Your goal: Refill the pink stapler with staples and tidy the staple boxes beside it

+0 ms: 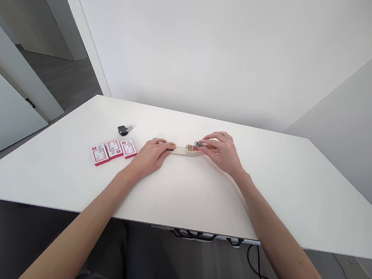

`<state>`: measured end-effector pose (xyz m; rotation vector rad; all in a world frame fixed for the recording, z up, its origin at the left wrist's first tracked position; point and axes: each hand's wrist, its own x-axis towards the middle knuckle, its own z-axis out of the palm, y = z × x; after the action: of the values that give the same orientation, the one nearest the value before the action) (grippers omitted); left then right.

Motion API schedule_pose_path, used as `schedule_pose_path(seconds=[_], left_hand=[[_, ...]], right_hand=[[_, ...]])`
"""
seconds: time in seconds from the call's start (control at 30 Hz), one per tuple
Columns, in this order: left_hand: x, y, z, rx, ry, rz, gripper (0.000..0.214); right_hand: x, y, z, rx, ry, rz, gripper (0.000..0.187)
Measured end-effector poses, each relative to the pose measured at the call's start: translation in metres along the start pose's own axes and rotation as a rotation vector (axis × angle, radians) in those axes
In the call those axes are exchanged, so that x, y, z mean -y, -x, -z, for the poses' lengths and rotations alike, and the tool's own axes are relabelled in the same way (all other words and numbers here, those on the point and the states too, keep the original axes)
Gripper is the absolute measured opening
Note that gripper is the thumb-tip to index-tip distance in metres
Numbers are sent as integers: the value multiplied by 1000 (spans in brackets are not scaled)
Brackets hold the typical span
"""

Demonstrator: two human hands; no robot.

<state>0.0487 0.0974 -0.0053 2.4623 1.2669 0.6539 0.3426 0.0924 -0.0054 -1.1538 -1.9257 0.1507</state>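
Note:
A stapler (178,150) lies opened out flat on the white table, its cream base showing between my hands. My left hand (153,154) holds the left end of that base, thumb and fingers closed around it. At the other end my right hand (223,152) has its fingers bent around the stapler's orange and metal part, beside the hinge end of the base. The fingers cover much of that part, so I cannot tell exactly how it is gripped.
Left of my left hand lie three red-and-white staple boxes (113,148). Behind them is a small black staple remover (124,130). The white table (299,190) meets a wall at its far edge. A black cable (260,274) hangs below the front edge.

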Motion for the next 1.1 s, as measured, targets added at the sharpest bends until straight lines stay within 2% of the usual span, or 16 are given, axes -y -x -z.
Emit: schedule_pose_path(seconds=[0.13, 0.27, 0.37, 0.47, 0.57, 0.7, 0.87, 1.1], left_hand=[[0, 0, 0, -1, -3, 1, 42], [2, 0, -2, -13, -7, 0, 42], [3, -1, -3, -21, -6, -6, 42], [5, -1, -4, -30, -5, -7, 42], [6, 0, -4, -31, -6, -3, 41], [7, 0, -4, -33, -1, -4, 40], [6, 0, -4, -33, 8, -1, 40], [7, -1, -6, -38, 5, -7, 38]], right_hand=[[8, -1, 1, -36, -105, -109, 31], [13, -2, 2, -142, -297, -337, 45], [5, -3, 0, -245, -372, -496, 55], [-7, -2, -2, -320, -412, -573, 65], [-13, -2, -3, -317, -452, -638, 70], [-6, -4, -1, -238, -625, -754, 72], [1, -7, 3, -230, -729, -738, 65], [10, -9, 4, -196, -766, -567, 51]])
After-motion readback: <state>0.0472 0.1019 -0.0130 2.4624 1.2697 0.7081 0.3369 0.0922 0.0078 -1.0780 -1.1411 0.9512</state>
